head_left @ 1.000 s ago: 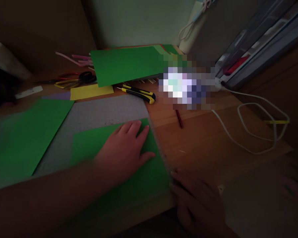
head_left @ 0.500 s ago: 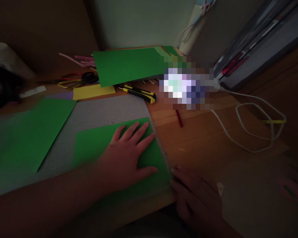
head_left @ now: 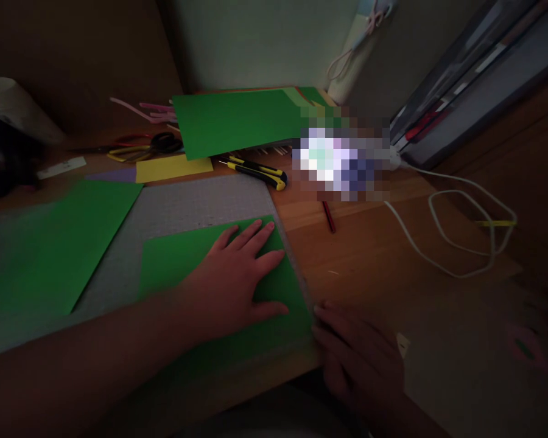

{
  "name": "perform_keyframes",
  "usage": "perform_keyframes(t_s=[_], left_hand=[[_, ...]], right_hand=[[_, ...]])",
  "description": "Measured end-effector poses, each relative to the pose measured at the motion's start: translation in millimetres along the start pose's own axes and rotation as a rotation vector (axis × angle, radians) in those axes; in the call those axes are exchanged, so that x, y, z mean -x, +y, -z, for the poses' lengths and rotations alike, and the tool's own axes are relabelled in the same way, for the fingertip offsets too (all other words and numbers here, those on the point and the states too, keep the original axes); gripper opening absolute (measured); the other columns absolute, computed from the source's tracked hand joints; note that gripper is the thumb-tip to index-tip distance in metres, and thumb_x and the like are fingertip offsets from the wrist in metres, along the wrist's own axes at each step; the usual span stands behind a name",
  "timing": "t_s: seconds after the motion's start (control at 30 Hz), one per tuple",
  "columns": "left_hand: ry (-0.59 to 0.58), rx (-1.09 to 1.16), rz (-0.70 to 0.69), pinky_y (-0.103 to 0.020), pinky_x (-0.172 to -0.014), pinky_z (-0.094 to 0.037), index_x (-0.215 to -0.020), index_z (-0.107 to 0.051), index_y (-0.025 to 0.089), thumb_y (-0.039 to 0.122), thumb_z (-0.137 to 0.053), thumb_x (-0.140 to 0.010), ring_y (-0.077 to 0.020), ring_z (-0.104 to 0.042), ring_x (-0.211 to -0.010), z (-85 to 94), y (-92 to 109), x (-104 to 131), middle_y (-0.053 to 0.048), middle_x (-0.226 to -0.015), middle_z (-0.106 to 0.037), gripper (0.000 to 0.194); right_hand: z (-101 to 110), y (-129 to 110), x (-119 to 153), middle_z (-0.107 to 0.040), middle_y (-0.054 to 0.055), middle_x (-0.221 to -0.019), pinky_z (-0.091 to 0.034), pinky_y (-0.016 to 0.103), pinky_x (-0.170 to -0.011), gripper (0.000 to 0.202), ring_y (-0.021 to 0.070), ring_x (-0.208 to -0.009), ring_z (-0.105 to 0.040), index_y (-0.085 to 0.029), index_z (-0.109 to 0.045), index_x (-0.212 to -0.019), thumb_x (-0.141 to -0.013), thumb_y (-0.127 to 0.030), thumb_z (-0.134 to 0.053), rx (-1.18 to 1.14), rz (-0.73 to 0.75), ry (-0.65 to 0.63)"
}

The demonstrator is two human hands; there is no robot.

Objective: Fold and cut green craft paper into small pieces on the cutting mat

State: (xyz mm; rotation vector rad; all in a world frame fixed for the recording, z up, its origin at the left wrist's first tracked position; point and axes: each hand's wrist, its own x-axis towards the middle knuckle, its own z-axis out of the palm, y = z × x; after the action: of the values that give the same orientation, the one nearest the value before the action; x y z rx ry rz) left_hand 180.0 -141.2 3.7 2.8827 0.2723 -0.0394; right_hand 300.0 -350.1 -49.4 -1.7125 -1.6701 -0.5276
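- Left hand (head_left: 232,285) has fanned wider since a second ago, flat on the straight-edged green sheet (head_left: 178,258) atop the grey mat (head_left: 187,204).
- Right hand (head_left: 363,353), fingers close, at the mat's edge; grip unclear.
- Grained wooden counter (head_left: 360,243) spans rightward to the cable (head_left: 459,276).

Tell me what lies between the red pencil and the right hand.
The head view shows a thin pale sliver on the wooden tabletop between pencil and right hand.

No readable text, marks too small to make out on a white slip (head_left: 63,167) beyond and left of the left hand (head_left: 232,283), specks of print on the grey mat (head_left: 182,204) just past its fingers, illegible, bright patch (head_left: 322,157) farther off, pixelated.
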Motion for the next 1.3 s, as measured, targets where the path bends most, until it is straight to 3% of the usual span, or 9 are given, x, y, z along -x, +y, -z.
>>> perform_keyframes(t_s=[0.13, 0.33, 0.47, 0.6, 0.7, 0.77, 0.93, 1.1, 1.3], left_hand=[[-0.003, -0.004, 0.002, -0.058, -0.109, -0.017, -0.127, -0.051, 0.023, 0.067, -0.053, -0.074, -0.0342, -0.016, -0.14, 0.8, 2.1, 0.1, -0.015, -0.154, -0.018, 0.069], [0.009, -0.017, 0.014, -0.066, -0.107, -0.004, -0.132, -0.047, 0.018, 0.08, -0.05, -0.063, -0.0392, -0.012, -0.14, -3.1, 7.5, 2.1, -0.019, -0.154, -0.013, 0.092], [0.02, -0.017, 0.004, -0.067, -0.106, -0.001, -0.134, -0.045, 0.02, 0.084, -0.045, -0.063, -0.0395, -0.008, -0.14, -6.4, 6.7, 1.6, -0.018, -0.154, -0.011, 0.095], [0.003, -0.036, -0.022, -0.072, -0.102, -0.012, -0.134, -0.045, 0.028, 0.075, -0.05, -0.071, -0.0417, -0.016, -0.138, -6.9, 15.5, 5.5, -0.019, -0.152, -0.021, 0.078], [-0.05, -0.083, -0.105, -0.057, -0.106, -0.027, -0.13, -0.049, 0.024, 0.046, -0.05, -0.088, -0.033, -0.028, -0.137, -6.6, 28.3, 12.9, -0.017, -0.148, -0.033, 0.048], [-0.076, -0.09, -0.175, -0.052, -0.108, -0.028, -0.13, -0.049, 0.02, 0.036, -0.051, -0.087, -0.0307, -0.03, -0.136, -5.6, 34.3, 17.4, -0.018, -0.148, -0.033, 0.046], [-0.144, -0.009, -0.232, -0.06, -0.105, -0.027, -0.13, -0.048, 0.024, 0.04, -0.067, -0.07, -0.0398, -0.024, -0.136, -1.5, 35.2, 21.2, -0.022, -0.148, -0.029, 0.065], [-0.118, 0.012, -0.25, -0.064, -0.103, -0.026, -0.123, -0.052, 0.031, 0.04, -0.062, -0.076, -0.0415, -0.022, -0.136, -3.2, 35.2, 22.0, -0.017, -0.149, -0.03, 0.049], [-0.155, 0.002, -0.245, -0.065, -0.102, -0.025, -0.122, -0.051, 0.03, 0.038, -0.058, -0.081, -0.0423, -0.023, -0.136, -3.2, 35.1, 20.6, -0.019, -0.148, -0.031, 0.042]], right_hand=[[-0.6, 0.3, -0.7, -0.074, 0.006, -0.09, -0.052, 0.031, -0.079, 0.026, 0.0179, -0.091, -0.069, -0.017, -0.067, -0.085, -0.072, -0.007, -0.047, 0.008, 0.009, -0.013], [0.7, 0.4, -2.3, -0.074, 0.006, -0.089, -0.052, 0.031, -0.081, 0.024, 0.0175, -0.089, -0.069, -0.017, -0.067, -0.085, -0.071, -0.006, -0.051, -0.005, 0.013, -0.012], [1.5, 0.4, -2.2, -0.073, 0.005, -0.092, -0.052, 0.031, -0.081, 0.025, 0.0176, -0.092, -0.068, -0.018, -0.067, -0.086, -0.072, -0.007, -0.05, -0.012, 0.0, -0.034], [1.7, 0.7, -1.9, -0.073, 0.005, -0.091, -0.052, 0.031, -0.08, 0.026, 0.0175, -0.091, -0.068, -0.019, -0.066, -0.087, -0.073, -0.008, -0.048, 0.006, 0.007, -0.033], [1.2, 0.3, -1.7, -0.073, 0.006, -0.09, -0.051, 0.031, -0.081, 0.025, 0.0174, -0.091, -0.068, -0.018, -0.067, -0.086, -0.073, -0.008, -0.048, 0.005, 0.001, -0.02], [0.7, -0.3, -1.6, -0.073, 0.007, -0.09, -0.051, 0.031, -0.081, 0.025, 0.0176, -0.091, -0.068, -0.018, -0.067, -0.085, -0.073, -0.008, -0.048, -0.005, -0.006, -0.023], [0.3, -1.9, -2.4, -0.074, 0.006, -0.09, -0.051, 0.031, -0.082, 0.027, 0.017, -0.091, -0.068, -0.018, -0.067, -0.087, -0.073, -0.007, -0.047, -0.011, -0.021, -0.037], [1.0, 0.2, -1.5, -0.073, 0.006, -0.089, -0.051, 0.03, -0.079, 0.025, 0.0174, -0.092, -0.068, -0.017, -0.066, -0.088, -0.075, -0.008, -0.046, -0.017, -0.008, -0.026], [1.6, 1.6, 0.0, -0.072, 0.01, -0.092, -0.051, 0.034, -0.079, 0.017, 0.0196, -0.097, -0.066, -0.016, -0.059, -0.078, -0.074, -0.006, -0.046, -0.09, -0.021, -0.02]])
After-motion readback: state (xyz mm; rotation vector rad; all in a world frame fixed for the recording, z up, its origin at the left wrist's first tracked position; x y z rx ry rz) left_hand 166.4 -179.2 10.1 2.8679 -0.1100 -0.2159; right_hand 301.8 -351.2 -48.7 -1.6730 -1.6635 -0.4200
